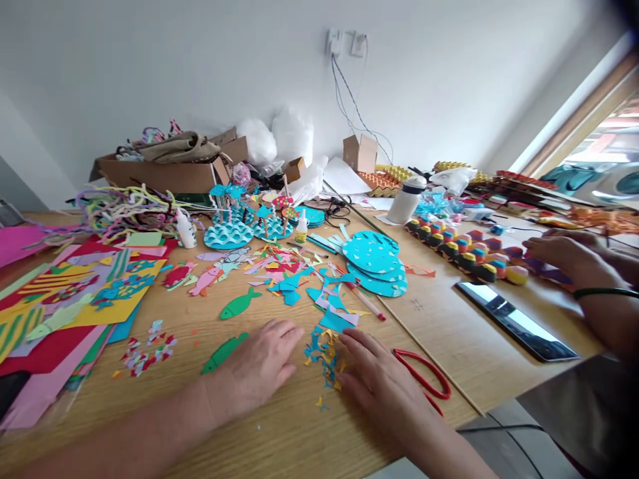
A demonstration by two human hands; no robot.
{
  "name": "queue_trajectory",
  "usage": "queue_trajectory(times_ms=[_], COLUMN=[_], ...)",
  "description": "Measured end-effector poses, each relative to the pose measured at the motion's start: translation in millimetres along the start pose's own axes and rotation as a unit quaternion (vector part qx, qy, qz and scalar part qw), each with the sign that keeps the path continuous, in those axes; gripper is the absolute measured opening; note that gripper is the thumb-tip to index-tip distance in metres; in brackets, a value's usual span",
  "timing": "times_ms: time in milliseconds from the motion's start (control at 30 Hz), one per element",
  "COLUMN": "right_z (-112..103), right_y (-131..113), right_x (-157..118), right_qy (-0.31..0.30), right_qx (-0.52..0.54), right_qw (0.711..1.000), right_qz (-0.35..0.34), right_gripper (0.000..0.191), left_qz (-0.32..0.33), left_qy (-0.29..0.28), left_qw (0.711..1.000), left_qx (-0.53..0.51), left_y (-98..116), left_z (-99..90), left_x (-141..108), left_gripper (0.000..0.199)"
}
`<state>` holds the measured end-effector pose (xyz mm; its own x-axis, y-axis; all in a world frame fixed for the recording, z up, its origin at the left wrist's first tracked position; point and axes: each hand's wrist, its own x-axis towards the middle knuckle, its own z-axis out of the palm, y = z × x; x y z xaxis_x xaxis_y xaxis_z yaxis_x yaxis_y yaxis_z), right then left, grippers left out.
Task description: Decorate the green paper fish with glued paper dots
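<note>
My left hand [259,362] rests on the table, fingers loosely spread and holding nothing. Under its wrist side lies a green paper fish [223,352], partly covered; a second green fish [238,305] lies whole above it. My right hand [372,376] is also open, its fingertips at the edge of a small heap of blue and yellow paper snippets [324,356] between my hands. Red-handled scissors [424,372] lie right of that hand, their blades hidden. Blue paper offcuts [337,319] lie just beyond the heap.
Blue scalloped discs [374,256], a thin wooden stick [429,356] and a glue bottle [301,226] lie ahead. Coloured paper sheets [50,392] cover the left. At right are a phone [514,322], painted egg-carton cups [464,253] and another person's hand [564,256].
</note>
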<state>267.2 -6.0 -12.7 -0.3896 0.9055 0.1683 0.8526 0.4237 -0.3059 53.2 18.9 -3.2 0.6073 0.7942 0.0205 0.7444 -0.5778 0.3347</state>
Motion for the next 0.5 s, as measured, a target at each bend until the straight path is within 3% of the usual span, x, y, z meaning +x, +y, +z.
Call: queue_trajectory(times_ms=[167, 300, 400, 500], right_z=[3.3, 6.7, 1.4, -8.9], right_y=[-14.3, -18.2, -12.4, -1.0], right_x=[9.6, 1.3, -5.0, -2.1], right_qy=[-0.045, -0.049, -0.028, 0.017], right_qx=[-0.014, 0.012, 0.031, 0.007], right_qw=[0.999, 0.998, 0.998, 1.000], right_qz=[0.012, -0.022, -0.052, -0.024], right_gripper=[0.039, 0.045, 0.035, 0.022], left_qz=[0.021, 0.050, 0.041, 0.037], left_qy=[0.007, -0.009, -0.050, -0.048], left_qw=[1.000, 0.999, 0.997, 0.997], left_qx=[0.012, -0.006, -0.030, -0.040], left_y=[10.5, 22.3, 26.1, 23.5], left_z=[14.5, 12.7, 5.7, 2.0], left_x=[14.7, 12.9, 7.3, 3.7], left_gripper=[0.052, 0.050, 0.053, 0.054])
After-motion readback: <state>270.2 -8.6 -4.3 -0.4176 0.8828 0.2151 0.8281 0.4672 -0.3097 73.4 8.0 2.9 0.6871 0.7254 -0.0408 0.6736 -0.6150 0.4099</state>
